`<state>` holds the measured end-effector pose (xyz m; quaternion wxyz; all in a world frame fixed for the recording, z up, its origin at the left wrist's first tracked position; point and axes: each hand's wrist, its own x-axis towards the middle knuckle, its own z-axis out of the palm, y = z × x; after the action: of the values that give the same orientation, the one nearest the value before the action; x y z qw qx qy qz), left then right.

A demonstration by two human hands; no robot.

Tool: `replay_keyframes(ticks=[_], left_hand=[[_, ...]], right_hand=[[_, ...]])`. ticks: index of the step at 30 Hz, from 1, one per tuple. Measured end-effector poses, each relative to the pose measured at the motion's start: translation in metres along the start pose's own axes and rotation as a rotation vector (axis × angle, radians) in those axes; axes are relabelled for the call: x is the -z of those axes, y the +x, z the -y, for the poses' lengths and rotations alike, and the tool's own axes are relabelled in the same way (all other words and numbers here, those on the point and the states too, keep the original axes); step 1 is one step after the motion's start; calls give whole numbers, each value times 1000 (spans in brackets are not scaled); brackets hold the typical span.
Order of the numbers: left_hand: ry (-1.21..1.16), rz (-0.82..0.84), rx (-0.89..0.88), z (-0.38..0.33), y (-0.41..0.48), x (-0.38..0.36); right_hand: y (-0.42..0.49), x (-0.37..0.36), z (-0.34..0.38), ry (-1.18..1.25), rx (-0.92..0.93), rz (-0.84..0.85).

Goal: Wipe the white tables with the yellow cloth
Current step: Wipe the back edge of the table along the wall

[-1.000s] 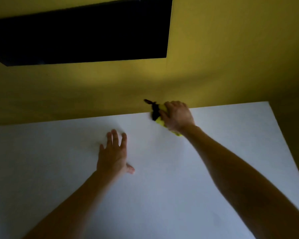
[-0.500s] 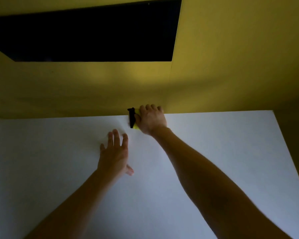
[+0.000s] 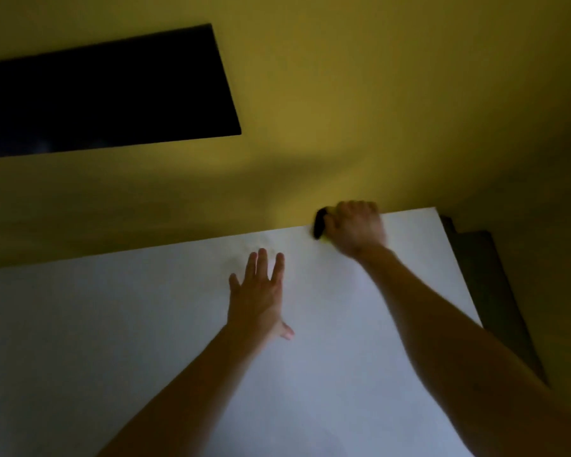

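Observation:
A white table (image 3: pixel 145 324) fills the lower part of the head view, its far edge against a yellow wall. My right hand (image 3: pixel 356 227) is at the table's far edge near the right corner, fingers curled over the yellow cloth (image 3: pixel 320 227). Only a dark end and a small yellow sliver of the cloth show at the hand's left side; the rest is hidden under the hand. My left hand (image 3: pixel 259 291) lies flat on the tabletop with straight, spread fingers, nearer to me and to the left of the right hand.
The yellow wall (image 3: pixel 343 110) rises directly behind the table. A dark rectangular panel (image 3: pixel 106 94) hangs on it at upper left. Beyond the table's right edge a dark strip (image 3: pixel 488 291) runs along the side.
My right hand with the cloth swept left along the far edge, then back right toward the corner. The left hand stayed flat in place. The view shifted left.

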<state>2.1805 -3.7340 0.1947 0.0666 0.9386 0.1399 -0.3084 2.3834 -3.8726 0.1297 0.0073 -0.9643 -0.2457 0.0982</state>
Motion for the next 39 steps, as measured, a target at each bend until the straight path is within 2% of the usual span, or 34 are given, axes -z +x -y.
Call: replay_keyframes(ticks=[3,6,8,11,13,16,21,23,25,27,31,36,39], left_hand=[[32,6,76,-24,12,2],[40,11,117,-29,12,3],[28,8,95,-27,10,2],[10,-4,92,-26,8,2],[5,-1,95,-27,9,2],[-3,5,103,-29,11,3],[10,19,123,-35,10,10],[16,9,134,-37,8,11],[17,7,114,-36,7,12],[16,-2,108,-35,6,11],[9,-16,99,-35,6,10],[20,-10,115,-36,6,9],[35,7,125,-36,9,7]], right_hand=[[-5,1,68,103,225,29],[-5,-2,46,187,342,-9],[-1,-4,-9,191,286,-28],[0,1,-112,138,49,-89],[-1,6,-154,72,-55,-111],[-2,13,-116,1,-136,-85],[-3,3,26,72,240,25],[0,-5,36,99,304,21],[2,-6,3,137,338,18],[4,-6,-57,131,238,-21],[4,-9,-175,159,-88,-137],[-18,-13,-166,486,-450,-137],[-77,-23,-167,524,-610,-111]])
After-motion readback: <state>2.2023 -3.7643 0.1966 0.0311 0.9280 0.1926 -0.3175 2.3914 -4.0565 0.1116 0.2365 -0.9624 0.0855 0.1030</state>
